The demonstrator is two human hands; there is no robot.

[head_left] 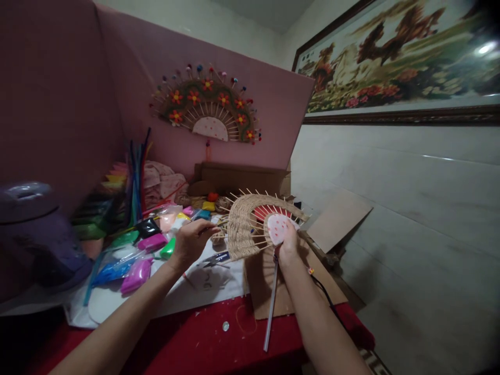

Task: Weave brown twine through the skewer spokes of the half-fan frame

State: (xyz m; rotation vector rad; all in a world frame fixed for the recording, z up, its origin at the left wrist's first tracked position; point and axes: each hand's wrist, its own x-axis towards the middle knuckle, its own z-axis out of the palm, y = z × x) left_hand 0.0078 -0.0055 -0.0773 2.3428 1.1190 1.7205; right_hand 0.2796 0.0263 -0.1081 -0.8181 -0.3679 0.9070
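Observation:
A woven fan of tan twine on thin sticks is held up over the table, its stick ends poking past the outer edge. My right hand grips it at the white base piece with red dots. Beside the fan's left edge, my left hand is closed in a pinch; what lies between its fingertips is too small to make out. Below the fan are blue-handled snips. A translucent glue stick slants down beneath my right hand, its upper end partly hidden.
Coloured clay packets crowd the left side near a purple bucket. Pipe cleaners stand behind them. A flower-decorated fan hangs on the pink board. Cardboard lies on the red tablecloth, near a clear round bead.

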